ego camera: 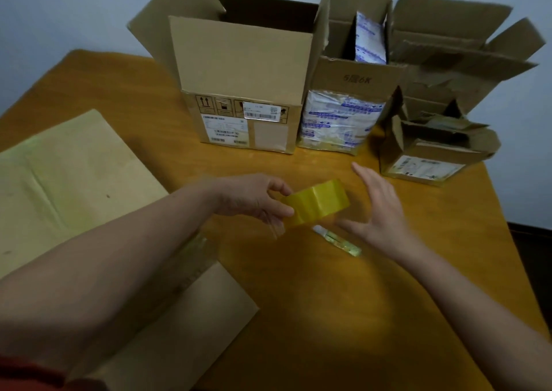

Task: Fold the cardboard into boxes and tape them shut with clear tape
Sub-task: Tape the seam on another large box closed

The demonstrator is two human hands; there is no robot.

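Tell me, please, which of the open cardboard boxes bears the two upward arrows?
The largest box, leftmost of the four. Its near face carries the arrows at upper left, above white shipping labels; the other three show none.

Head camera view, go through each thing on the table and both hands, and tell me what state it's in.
Left hand: grips the tape roll.
Tape roll: held by the left hand.
Right hand: open, beside the roll.
Large box: upright, top flaps open.
Middle box: open, packets inside.
Rear box: open, flaps torn.
Small box: flaps open.
Flat cardboard: lying unfolded.
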